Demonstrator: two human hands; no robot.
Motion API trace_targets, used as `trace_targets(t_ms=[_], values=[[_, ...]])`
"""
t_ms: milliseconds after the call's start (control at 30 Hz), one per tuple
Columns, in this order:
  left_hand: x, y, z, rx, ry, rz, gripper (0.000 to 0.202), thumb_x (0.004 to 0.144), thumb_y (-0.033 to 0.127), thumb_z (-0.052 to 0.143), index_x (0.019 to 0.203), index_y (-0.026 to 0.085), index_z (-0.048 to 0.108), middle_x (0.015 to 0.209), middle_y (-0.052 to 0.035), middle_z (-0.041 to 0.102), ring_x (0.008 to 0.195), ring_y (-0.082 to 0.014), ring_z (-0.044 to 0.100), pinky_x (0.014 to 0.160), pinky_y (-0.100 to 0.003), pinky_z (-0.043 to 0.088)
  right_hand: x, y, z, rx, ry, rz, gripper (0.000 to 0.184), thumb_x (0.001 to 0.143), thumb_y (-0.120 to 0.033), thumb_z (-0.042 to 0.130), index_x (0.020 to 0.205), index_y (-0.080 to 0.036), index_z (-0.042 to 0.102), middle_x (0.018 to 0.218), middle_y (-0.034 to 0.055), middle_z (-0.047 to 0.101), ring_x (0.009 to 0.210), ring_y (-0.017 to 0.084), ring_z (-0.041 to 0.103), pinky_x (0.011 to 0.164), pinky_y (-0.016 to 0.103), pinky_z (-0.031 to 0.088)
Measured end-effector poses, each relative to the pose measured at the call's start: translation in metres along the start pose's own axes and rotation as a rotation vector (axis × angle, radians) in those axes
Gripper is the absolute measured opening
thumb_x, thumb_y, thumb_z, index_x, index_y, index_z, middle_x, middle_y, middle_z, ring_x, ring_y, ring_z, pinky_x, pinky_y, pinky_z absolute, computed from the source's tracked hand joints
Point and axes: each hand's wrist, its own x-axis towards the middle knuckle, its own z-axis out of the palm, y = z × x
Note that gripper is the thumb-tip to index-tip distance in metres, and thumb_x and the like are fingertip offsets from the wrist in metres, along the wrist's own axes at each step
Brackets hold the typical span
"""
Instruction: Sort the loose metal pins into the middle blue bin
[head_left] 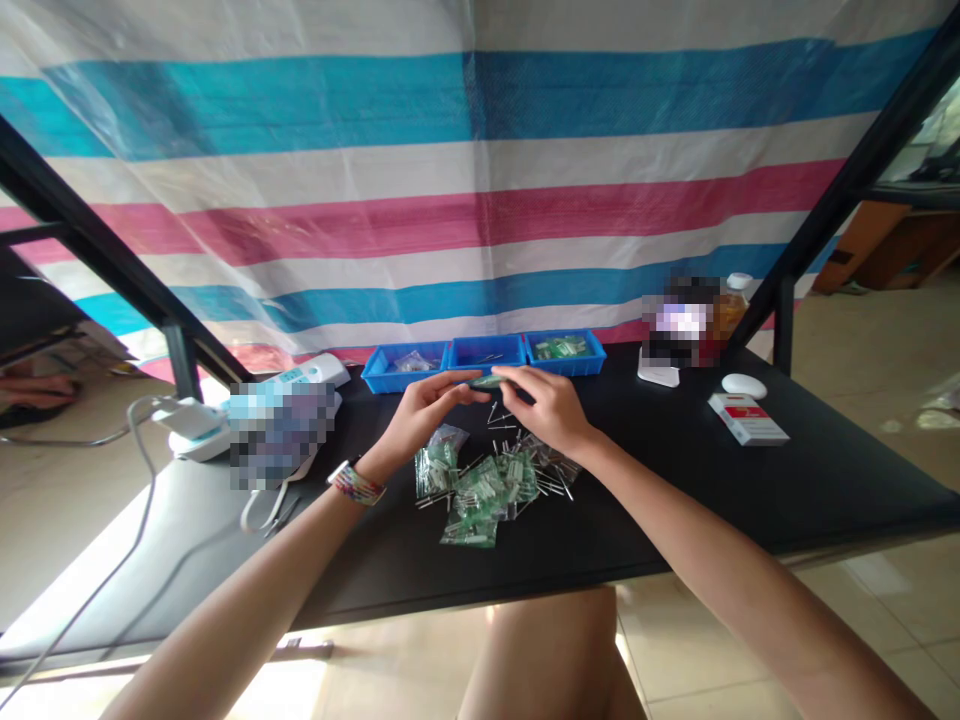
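Note:
My left hand and my right hand meet above the black table, and between their fingertips they pinch a small green part. Both hands have their fingers closed on it. Below them lies a pile of small clear bags with green parts and loose thin metal pins. A beaded band sits on my left wrist.
Three blue trays stand in a row at the table's back edge before a striped tarp. A white device with cables lies at left. A bottle, a white oval object and a red-white box sit at right.

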Motion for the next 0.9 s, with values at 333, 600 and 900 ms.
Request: trace_targets(t_ms=[333,600,900], values=[[0.001,-0.002,-0.005,0.1,-0.036,0.014,0.05,0.096,0.044,0.069,0.133,0.011,0.072,0.092,-0.0093,0.083,0.092,-0.0244,0.077,0.094,-0.037,0.057,-0.004,0.088,-0.034,-0.366,0.049,0.276,0.039,0.107,-0.033,0.048,0.129,-0.019,0.077,0.134,0.012,0.076,0.127,0.033,0.07,0.114,0.051,0.051],[0.001,-0.005,-0.007,0.17,-0.075,0.02,0.04,0.096,0.041,0.065,0.123,0.013,0.075,0.087,-0.0073,0.082,0.084,-0.0216,0.074,0.083,-0.032,0.056,-0.01,0.08,-0.013,-0.537,-0.148,0.233,0.042,0.105,-0.039,0.052,0.133,-0.018,0.075,0.143,0.0126,0.071,0.143,0.041,0.052,0.125,0.065,0.029],[-0.001,0.0,-0.003,0.479,-0.353,0.214,0.02,0.093,0.038,0.075,0.095,0.02,0.084,0.097,-0.0087,0.079,0.093,-0.0217,0.07,0.088,-0.033,0.052,-0.002,0.047,-0.011,-0.299,-0.062,0.071,0.027,0.097,-0.019,0.056,0.115,-0.018,0.076,0.119,0.014,0.075,0.118,0.032,0.063,0.11,0.049,0.049]])
